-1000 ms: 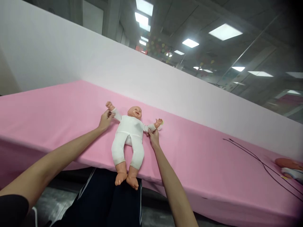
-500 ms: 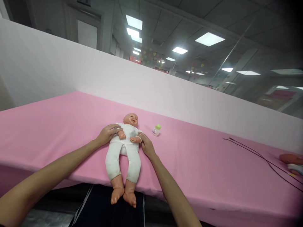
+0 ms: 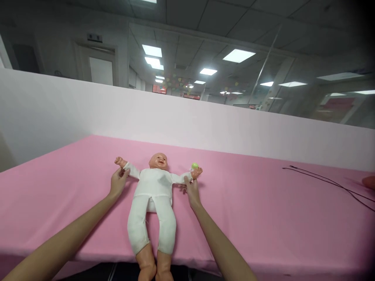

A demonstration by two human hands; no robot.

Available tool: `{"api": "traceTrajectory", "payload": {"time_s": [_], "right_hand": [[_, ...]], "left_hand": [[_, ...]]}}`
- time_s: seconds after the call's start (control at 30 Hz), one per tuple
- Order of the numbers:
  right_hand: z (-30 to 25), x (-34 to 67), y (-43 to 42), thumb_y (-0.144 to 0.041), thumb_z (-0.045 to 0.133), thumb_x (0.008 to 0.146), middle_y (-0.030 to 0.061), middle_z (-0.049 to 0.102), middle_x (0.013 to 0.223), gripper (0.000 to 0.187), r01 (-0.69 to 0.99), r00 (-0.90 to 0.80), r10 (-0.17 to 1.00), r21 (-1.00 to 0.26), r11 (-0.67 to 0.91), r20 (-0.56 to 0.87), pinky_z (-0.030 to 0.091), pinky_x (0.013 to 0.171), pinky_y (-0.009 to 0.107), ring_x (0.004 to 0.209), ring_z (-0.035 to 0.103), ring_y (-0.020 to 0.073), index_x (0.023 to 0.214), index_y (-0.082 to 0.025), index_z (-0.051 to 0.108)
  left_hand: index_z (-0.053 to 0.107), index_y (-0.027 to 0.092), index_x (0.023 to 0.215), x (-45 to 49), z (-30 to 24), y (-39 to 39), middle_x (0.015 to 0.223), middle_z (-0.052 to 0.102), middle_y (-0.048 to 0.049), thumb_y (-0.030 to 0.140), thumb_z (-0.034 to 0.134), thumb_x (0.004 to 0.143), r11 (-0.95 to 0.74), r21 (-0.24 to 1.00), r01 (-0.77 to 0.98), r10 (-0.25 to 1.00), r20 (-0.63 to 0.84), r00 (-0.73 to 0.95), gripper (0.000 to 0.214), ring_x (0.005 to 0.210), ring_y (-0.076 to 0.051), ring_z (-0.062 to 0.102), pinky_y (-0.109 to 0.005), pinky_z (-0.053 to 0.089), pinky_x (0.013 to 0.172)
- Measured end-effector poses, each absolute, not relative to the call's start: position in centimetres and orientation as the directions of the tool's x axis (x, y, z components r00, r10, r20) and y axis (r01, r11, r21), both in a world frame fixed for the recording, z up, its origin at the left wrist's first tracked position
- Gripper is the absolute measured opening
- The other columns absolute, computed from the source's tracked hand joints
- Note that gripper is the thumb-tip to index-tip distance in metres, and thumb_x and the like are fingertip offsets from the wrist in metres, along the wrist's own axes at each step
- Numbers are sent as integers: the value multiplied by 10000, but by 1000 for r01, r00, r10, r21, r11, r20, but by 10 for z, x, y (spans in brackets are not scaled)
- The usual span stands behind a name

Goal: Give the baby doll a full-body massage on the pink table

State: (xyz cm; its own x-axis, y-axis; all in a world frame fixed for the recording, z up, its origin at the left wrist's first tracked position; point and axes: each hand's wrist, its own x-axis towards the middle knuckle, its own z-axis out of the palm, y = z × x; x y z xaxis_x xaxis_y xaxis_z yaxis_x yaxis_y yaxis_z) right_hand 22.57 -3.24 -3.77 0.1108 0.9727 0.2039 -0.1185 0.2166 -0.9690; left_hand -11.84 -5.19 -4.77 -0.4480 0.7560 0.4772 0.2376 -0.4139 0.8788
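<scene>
**Two hands at one baby doll's outstretched arms, desk scene**

We see the left hand (image 3: 118,184) curled, its fingers at the white sleeve (image 3: 131,170) of the doll's arm on our left. The right hand (image 3: 191,191) is half open, with its fingers reaching up against the other white sleeve (image 3: 180,178). From this angle we cannot tell whether either hand truly grips the cloth or only touches it.

Between the hands, the baby doll (image 3: 152,195) lies on its back in a white suit, head away from us, arms spread wide. Its legs point toward us, and its bare plastic feet reach over the near edge of the desk (image 3: 58,203), which is covered by a pink cloth (image 3: 249,222). A small bottle with a green cap (image 3: 195,166) sits at the doll's raised plastic hand, mostly hidden behind it.

Farther right, a thin black cord (image 3: 331,184) lies on the cloth, and a flesh-coloured object (image 3: 369,182) is cut off by the frame edge. A white panel (image 3: 205,128) runs along the desk's far side. Beyond it, we note a glass partition (image 3: 278,86) and bright ceiling lights (image 3: 238,56).
</scene>
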Motion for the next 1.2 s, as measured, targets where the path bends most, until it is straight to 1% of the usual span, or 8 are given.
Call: {"api": "traceTrajectory", "payload": {"time_s": [0.17,0.3,0.47,0.57,0.73,0.9,1.07,1.2], "right_hand": [[-33,218,-49,-341,615,909,68,763,1106,376,113,-157,884,-881,460,441,598,741,338,920,742,228,1271,-241,604],[-30,215,-62,-99,440,888,15,599,1472,460,341,-402,733,-653,676,549,457,1122,427,1348,566,232,1209,-292,708],[-35,211,-59,-128,465,884,30,624,1437,441,261,-314,780,-740,620,542,452,1130,435,1362,555,233,1232,-286,683],[-39,210,-50,-320,590,903,69,765,1054,326,42,-95,911,-912,407,402,598,788,363,965,739,237,1217,-236,620],[-40,213,-37,-598,745,796,34,725,705,515,-193,73,985,-967,166,155,460,439,238,525,675,182,1050,-211,518],[-37,210,-45,-505,683,883,35,743,765,445,-91,12,970,-965,245,245,543,523,284,617,706,205,1190,-216,543],[-31,212,-55,-112,475,902,32,668,1369,436,239,-290,798,-768,594,528,522,1063,422,1264,630,244,1250,-293,665],[-31,216,-56,-25,386,871,8,561,1516,566,458,-469,732,-572,680,494,543,1008,397,1276,624,237,1239,-315,703]], "left_hand": [[756,222,1152,-105,-50,-61,1190,730,-103,374,597,952,-582,672,459,742,669,-37,297,1106,-284,658,-414,546,919],[748,330,1238,-102,-52,-65,1301,691,-73,266,526,1002,-695,482,534,654,733,190,330,1221,-260,604,-438,518,994],[740,291,1230,-100,-50,-67,1276,703,-77,304,555,980,-623,557,548,706,703,87,311,1199,-273,617,-445,510,1000],[703,222,1204,-98,-47,-66,1216,717,-95,422,624,930,-468,756,457,794,587,-158,349,1097,-289,658,-436,529,956],[661,186,1104,-102,-39,-63,1065,720,-73,499,635,906,-375,886,272,831,451,-326,372,997,-272,668,-368,528,863],[676,189,1072,-103,-38,-66,1031,725,-68,462,650,906,-370,878,305,817,463,-343,320,952,-259,673,-343,535,809],[758,265,1159,-97,-38,-72,1197,728,-79,333,612,948,-558,640,529,743,669,-26,265,1082,-265,663,-377,549,871],[763,359,1193,-95,-37,-74,1232,727,-50,207,534,989,-709,445,547,627,753,201,342,1153,-238,636,-393,533,906]]}}
